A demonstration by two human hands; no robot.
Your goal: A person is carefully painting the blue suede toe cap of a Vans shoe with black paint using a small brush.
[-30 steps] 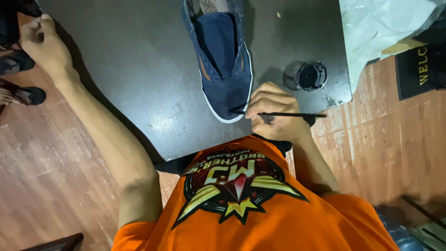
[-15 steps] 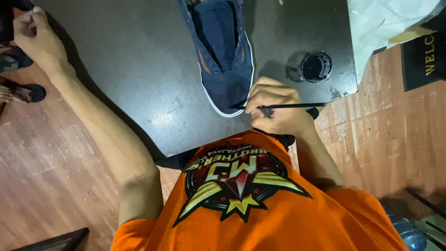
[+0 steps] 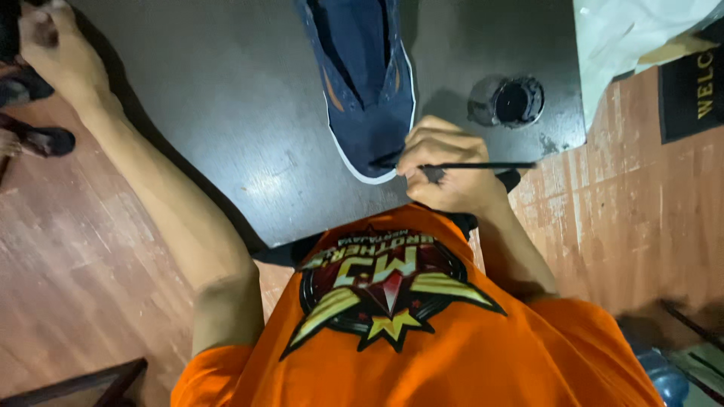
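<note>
Wooden floorboards [image 3: 90, 249] of a reddish tone surrounded a dark tabletop [image 3: 226, 113], seen from above by the person in an orange printed shirt [image 3: 422, 347]. On the tabletop lay a navy slip-on shoe [image 3: 369, 83] with a white sole edge, its toe pointing toward the person. The right hand [image 3: 445, 169] was closed around a thin black brush [image 3: 483, 166], held almost level, with the tip of the brush at the toe of the shoe, close to the white edge. Just beside the shoe, on the right, stood a small open jar [image 3: 509, 100] with dark liquid inside, and some dark drops marked the tabletop near it. The left hand [image 3: 56, 53] was stretched far out to the upper corner of the tabletop, well apart from the shoe; whether it gripped something there, I could not tell, because the fingers were partly cut off by the frame. A white plastic sheet [image 3: 633, 38] and a dark doormat [image 3: 690, 90] lay at the right side. As a judgement, the work on the toe was in progress; how much of the shoe was already covered could not be seen, since the colour looked similar everywhere.
</note>
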